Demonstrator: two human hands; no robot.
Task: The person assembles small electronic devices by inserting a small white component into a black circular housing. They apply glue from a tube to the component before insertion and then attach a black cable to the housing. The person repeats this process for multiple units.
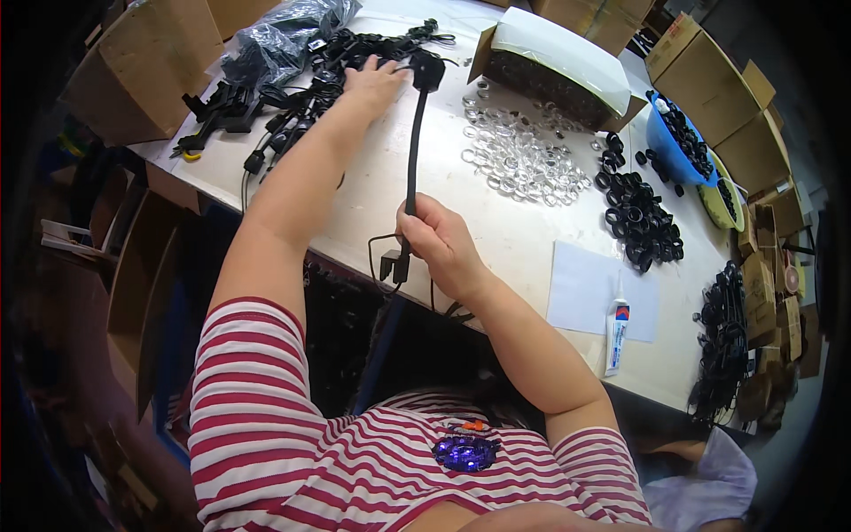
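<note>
A: I'm on the head feed, clock taken from view centre. Right hand?
B: I've got the right hand (441,241) close to centre, fingers curled snugly round a black stem (415,146), thumb folded over it. Stem stands near vertical in view, running up to 12.
A: What's on its ends?
B: Bulky black head (428,71) at 12. Black clip (394,264) at the low end, at 8 off the fist. Thin wire loop (372,253) at the clip's 9.
A: Left hand?
B: Arm's stretched to just short of 12. I see the left hand (377,90) palm down, fingers spread apart, at the near edge of a heap of black cabled parts (350,49). Can't tell if the fingertips touch any. The stem's head sits just beside, at that hand's 2.
A: Rest of the table (372,186)?
B: Clear plastic bag (284,44) at 11. Scatter of clear round discs (523,160) between 1 and 2, white-topped carton (558,40) behind them. Black rings (640,222) between 2 and 3, blue basin (658,146) of small black parts at 2.
A: Near side?
B: I have a white sheet (576,284) past 3, with a white tube (616,335) lying on it, nozzle toward 12.
</note>
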